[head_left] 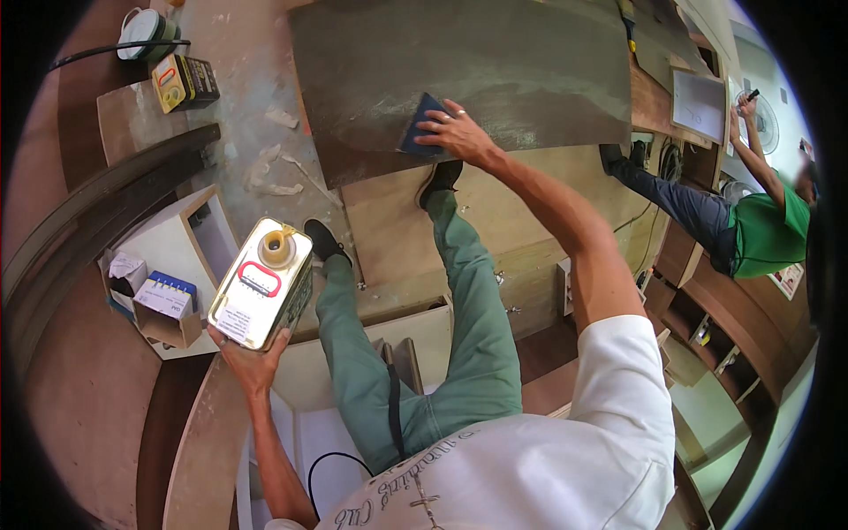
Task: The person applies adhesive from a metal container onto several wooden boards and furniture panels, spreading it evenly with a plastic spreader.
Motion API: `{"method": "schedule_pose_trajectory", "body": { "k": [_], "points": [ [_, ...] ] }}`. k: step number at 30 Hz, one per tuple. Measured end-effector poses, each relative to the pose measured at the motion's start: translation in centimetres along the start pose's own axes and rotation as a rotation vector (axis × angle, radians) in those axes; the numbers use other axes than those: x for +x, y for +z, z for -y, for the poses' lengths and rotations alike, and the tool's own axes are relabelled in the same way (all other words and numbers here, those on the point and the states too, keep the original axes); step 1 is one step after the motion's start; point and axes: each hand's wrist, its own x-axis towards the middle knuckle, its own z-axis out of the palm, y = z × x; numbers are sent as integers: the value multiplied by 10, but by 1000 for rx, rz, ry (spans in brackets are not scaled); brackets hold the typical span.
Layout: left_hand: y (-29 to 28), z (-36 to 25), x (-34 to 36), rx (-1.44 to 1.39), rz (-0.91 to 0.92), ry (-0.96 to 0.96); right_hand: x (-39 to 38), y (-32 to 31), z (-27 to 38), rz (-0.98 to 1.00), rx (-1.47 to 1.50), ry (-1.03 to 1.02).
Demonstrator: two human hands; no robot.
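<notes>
Your left hand (254, 358) has its fingers clasping the near end of the metal can (265, 306), some of them hidden beneath it; its capped spout (277, 251) faces up, likely to keep the contents in, and the red handle (260, 279) is left unused. Your right hand (466, 140) holds the blue spreader (419, 113) at the near edge of the dark sheet (503, 53), fingers fanned across its face, probably to share pressure along it; you can't tell where the thumb sits. The sheet lies over pale panels (397, 283), perhaps for support within your reach
</notes>
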Motion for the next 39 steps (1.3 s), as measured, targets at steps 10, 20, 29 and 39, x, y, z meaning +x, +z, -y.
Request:
{"method": "schedule_pose_trajectory", "body": {
  "k": [10, 20, 29, 39],
  "points": [
    [13, -28, 24, -188, 153, 20, -109, 52, 30, -264, 132, 631],
    [14, -129, 37, -106, 411, 266, -75, 9, 267, -399, 797, 800],
    [23, -293, -11, -164, 649, 537, -290, -75, 295, -817, 1123, 1587],
    [205, -523, -148, -343, 840, 919, -596, -72, 257, -1174, 1138, 2132]
  ]
}}
